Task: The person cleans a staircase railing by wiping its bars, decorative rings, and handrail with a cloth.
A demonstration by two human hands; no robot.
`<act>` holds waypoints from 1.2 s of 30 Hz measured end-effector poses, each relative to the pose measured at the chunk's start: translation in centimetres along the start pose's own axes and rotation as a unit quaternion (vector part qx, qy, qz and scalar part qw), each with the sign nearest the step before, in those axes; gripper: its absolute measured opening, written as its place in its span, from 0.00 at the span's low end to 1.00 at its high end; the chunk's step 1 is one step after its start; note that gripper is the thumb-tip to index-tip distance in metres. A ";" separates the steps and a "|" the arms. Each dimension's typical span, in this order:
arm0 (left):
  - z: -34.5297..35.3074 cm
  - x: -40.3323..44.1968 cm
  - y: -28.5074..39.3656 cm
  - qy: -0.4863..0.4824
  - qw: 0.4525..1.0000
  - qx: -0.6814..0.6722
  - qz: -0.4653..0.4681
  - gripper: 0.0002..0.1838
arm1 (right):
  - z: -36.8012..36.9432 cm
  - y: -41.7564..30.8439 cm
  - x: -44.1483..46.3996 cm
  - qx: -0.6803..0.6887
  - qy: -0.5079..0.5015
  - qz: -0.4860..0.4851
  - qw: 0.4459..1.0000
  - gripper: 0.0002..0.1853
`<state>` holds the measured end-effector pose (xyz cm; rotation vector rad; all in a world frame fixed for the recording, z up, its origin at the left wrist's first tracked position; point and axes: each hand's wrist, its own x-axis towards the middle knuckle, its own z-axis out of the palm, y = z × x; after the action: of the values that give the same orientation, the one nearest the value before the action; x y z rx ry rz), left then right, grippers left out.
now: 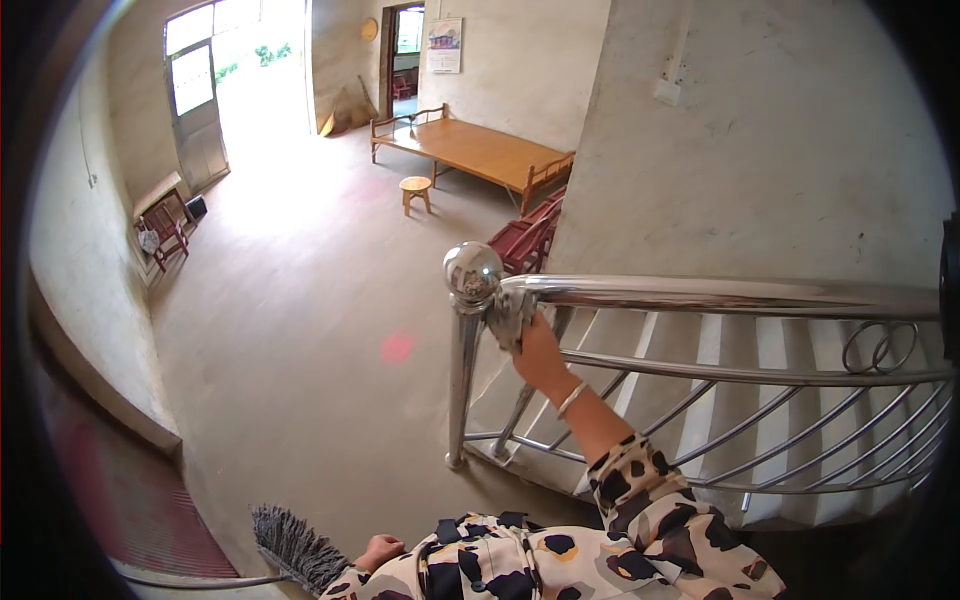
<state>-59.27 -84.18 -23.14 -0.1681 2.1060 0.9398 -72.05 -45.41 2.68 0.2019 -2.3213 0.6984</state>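
Observation:
My right hand (pixel 543 357) is closed on a grey cloth (pixel 511 318), pressing it against the metal stair railing (pixel 700 293) just beside the end post. A shiny round ball (pixel 472 272) tops that post (pixel 461 390), close to the cloth. Low in the view, my left hand (pixel 381 551) is held near my body with its fingers curled; whether anything is inside them is hidden. Just left of it is a grey bristly duster (pixel 298 548), its thin dark handle running off to the left.
Stairs (pixel 690 410) rise behind the railing at right. A wooden bed (pixel 470 147), a small stool (pixel 415 190) and dark red chairs (pixel 525 235) stand farther back. By the left wall is another chair (pixel 165 232). An open door (pixel 200 115) lets in bright light.

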 end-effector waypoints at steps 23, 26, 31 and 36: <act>4.0 0.2 1.1 -0.018 0.999 0.016 -0.033 0.15 | -6.0 7.5 -3.2 -0.244 -0.260 0.143 0.924 0.08; 4.8 4.2 -5.3 -0.005 0.994 0.103 -0.026 0.17 | -5.3 6.9 -2.7 -0.228 -0.212 0.203 0.928 0.06; 3.6 6.1 -11.7 -0.023 0.988 0.146 -0.051 0.19 | -9.1 4.1 -3.5 -0.282 -0.279 0.190 0.898 0.07; 3.5 9.1 -11.6 -0.043 0.984 0.163 -0.048 0.17 | -18.9 0.7 -6.5 -0.326 -0.175 0.156 0.916 0.07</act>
<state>-58.38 -88.34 -37.67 -0.0586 2.1172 0.5247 -56.48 -34.98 9.66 -0.3887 -2.8250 -0.0144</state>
